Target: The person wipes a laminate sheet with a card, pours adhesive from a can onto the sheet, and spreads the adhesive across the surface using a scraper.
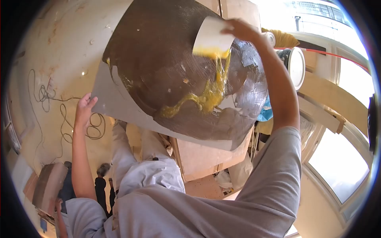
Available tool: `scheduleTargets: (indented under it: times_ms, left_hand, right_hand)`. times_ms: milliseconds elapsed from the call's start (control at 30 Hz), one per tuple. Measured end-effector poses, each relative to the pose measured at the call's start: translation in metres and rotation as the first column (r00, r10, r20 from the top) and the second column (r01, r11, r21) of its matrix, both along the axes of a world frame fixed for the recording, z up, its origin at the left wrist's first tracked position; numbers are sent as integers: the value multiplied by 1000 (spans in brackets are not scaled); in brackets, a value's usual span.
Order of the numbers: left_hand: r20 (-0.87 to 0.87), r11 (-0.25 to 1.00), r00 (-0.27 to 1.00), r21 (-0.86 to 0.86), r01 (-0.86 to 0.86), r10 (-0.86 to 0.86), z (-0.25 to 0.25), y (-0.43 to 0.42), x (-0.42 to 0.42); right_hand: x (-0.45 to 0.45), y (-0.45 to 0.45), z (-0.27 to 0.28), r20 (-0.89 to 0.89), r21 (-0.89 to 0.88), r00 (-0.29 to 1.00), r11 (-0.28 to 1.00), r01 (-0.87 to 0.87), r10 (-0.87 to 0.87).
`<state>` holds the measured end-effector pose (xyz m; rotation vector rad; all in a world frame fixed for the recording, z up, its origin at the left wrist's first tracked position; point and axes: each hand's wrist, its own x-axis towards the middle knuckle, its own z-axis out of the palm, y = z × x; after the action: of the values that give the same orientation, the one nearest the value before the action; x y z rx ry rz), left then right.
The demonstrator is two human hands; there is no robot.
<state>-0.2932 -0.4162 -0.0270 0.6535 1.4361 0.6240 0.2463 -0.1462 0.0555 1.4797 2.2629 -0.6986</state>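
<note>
In the head view, my left hand (pixel 85 105) pinches the left edge of a large, thin grey sheet (pixel 119 107). Dark brown, wet-looking coating with fine comb lines covers most of its upper face. My right hand (pixel 242 30) grips the top of a white, slightly curved spreader (pixel 212 36) above the sheet's far right part. Yellow glue (pixel 208 97) coats the spreader's lower edge, hangs from it in strands, and lies as a thick trail across the sheet. My right fingertips are slightly blurred.
Beneath the sheet stands a pale wooden box-like support (pixel 206 154). A bucket with a white rim (pixel 297 68) is beside my right forearm. A cable (pixel 65 123) lies looped on the floor at left. Another person's dark-clad legs (pixel 100 188) show behind my left arm.
</note>
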Motion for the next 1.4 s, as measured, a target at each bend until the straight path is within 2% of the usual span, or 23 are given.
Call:
scheduleTargets:
  times_ms: [33, 67, 100, 133, 167, 200, 267, 300, 333, 400, 467, 567, 667, 733, 800, 900, 1000, 1067, 1133, 1167, 1267, 1367, 1400]
  left_hand:
    - [-8, 1000, 1000, 15, -1, 1, -1, -2, 1]
    - [-11, 999, 1000, 40, -3, 3, -2, 0, 3]
    - [-8, 999, 1000, 34, 8, -7, -4, 3, 3]
    - [-7, 1000, 1000, 23, 17, -17, -7, 2, 1]
    - [-8, 1000, 1000, 12, 27, -27, -8, 1, -1]
    - [-11, 1000, 1000, 8, 30, -29, -6, 3, -1]
    - [-19, 999, 999, -12, 38, -38, -1, 3, 0]
    - [-12, 999, 999, -4, 42, -42, -1, 3, 1]
    - [-9, 999, 999, 7, 48, -48, -1, 4, 1]
    - [-31, 999, 998, 10, 48, -48, 2, 2, 1]
    - [-76, 999, 996, -5, 44, -44, 2, 3, 2]
    - [-79, 998, 997, -56, 5, -9, 10, 2, 6]
    - [-185, 996, 982, -83, 13, -28, 13, 5, 12]
    - [-198, 999, 980, -51, 12, -22, -17, -3, -6]
    - [-166, 998, 985, -49, 29, -36, -24, -3, -13]
    - [-95, 994, 992, -78, 81, -88, -13, -1, -14]
    - [-101, 991, 987, -61, 116, -122, -13, 1, -16]
    - [-90, 993, 989, -37, 111, -114, -6, 1, -13]
    - [-111, 995, 989, -23, 97, -99, -24, -3, -25]
    - [-117, 995, 988, -18, 96, -98, -30, -4, -31]
    - [-112, 992, 988, -69, 103, -110, -24, 0, -30]
    - [-193, 992, 975, -79, 97, -111, -21, 2, -29]
    - [-175, 988, 975, -94, 120, -135, -19, 5, -28]
  right_hand:
    - [5, -31, -11, 90, -24, 923, 927, -374, 374]
    - [9, -62, -22, 123, -14, 718, 724, -689, 685]
    - [-2, -104, -6, 79, -232, 849, 838, -494, 522]
    - [-2, -141, 10, 44, -179, 771, 764, -620, 635]
    - [-5, -160, 24, 82, -462, 890, 809, -364, 448]
    - [-6, -164, 59, 33, -433, 891, 810, -395, 452]
    - [37, -147, 82, 12, -155, 999, 987, 36, -35]
    - [38, -117, 106, 159, -229, 947, 923, 309, -278]
    - [77, -92, 88, 54, -92, 935, 931, 353, -349]
    - [120, -40, 61, -98, 42, 967, 970, 239, -234]
    - [131, -19, 28, -85, 73, 964, 964, 258, -251]
    - [96, -57, 18, -104, 5, 963, 968, 252, -250]
    - [87, -136, 16, 10, -62, 1000, 998, -10, 10]
    - [99, -203, 13, 29, -129, 997, 989, 73, -70]
    - [129, -260, 26, -12, -188, 922, 907, 378, -387]
    - [192, -338, 33, -152, -112, 634, 650, 751, -758]
    - [199, -415, -4, -487, -176, 142, 257, 950, -861]
    - [164, -434, -26, -578, -43, 166, 233, 972, -799]
    - [91, -412, -25, -411, 247, 368, 287, 926, -834]
    - [41, -386, -18, -606, 140, 267, 230, 963, -749]
    - [-75, -345, -5, -545, 73, 448, 493, 867, -708]
    - [-124, -333, 26, -685, 12, 405, 546, 837, -606]
    - [-106, -346, 21, -743, -49, 244, 414, 909, -623]
